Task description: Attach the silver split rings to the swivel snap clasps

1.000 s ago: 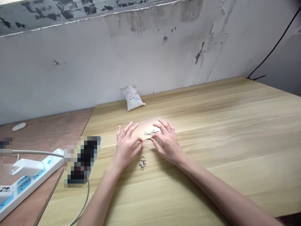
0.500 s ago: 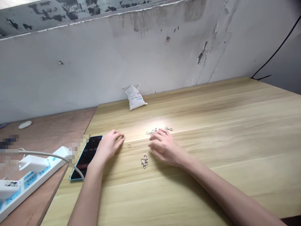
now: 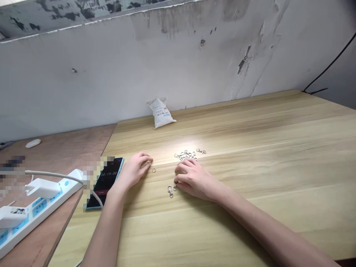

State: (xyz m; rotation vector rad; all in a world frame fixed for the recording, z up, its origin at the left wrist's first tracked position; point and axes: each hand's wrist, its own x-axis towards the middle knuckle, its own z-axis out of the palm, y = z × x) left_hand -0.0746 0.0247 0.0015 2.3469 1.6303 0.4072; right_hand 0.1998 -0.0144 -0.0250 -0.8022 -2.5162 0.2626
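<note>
Now the left hand point(image 3: 135, 168) pinches a metal ring point(image 3: 148, 161), the right hand point(image 3: 194, 179) grips a swivel clasp point(image 3: 175, 186) beside a second clasp point(image 3: 170, 191) on the surface point(image 3: 250, 155), where light fingertips should prevent snagging.

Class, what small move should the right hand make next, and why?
Probably lift the clasp toward the left hand: the right hand seems to touch that clasp, and a ring shows at the left hand's fingertips.
</note>
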